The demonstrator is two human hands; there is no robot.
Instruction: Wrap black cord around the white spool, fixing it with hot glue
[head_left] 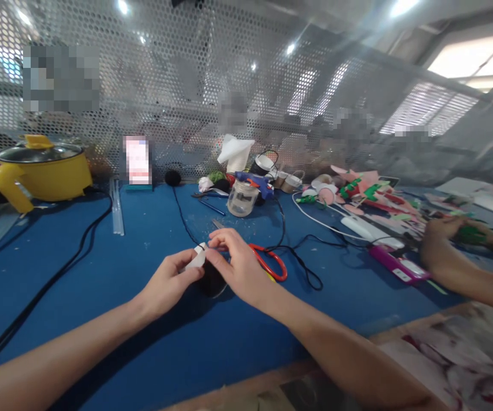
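My left hand [173, 279] is closed on a small white piece [197, 258] that looks like paper or card, pinched between thumb and fingers. A thin black yarn [184, 215] runs from a black yarn ball [172, 178] at the back down to that piece. At its right edge my right hand [233, 260] has thumb and fingertips closed where the yarn arrives; the fingers partly hide the grip. Below both hands lies a dark round object [212, 284], mostly covered. Red-handled scissors [277, 264] rest just right of my right hand.
A yellow electric pot [51, 177], clear glue sticks [118, 208] and a lit phone [137, 161] stand to the left. Behind my hands are a clear jar [243, 201] and a blue glue gun [255, 181]. Cables cross the table. At right, a co-worker's hand [441, 240] is near a purple box [398, 265].
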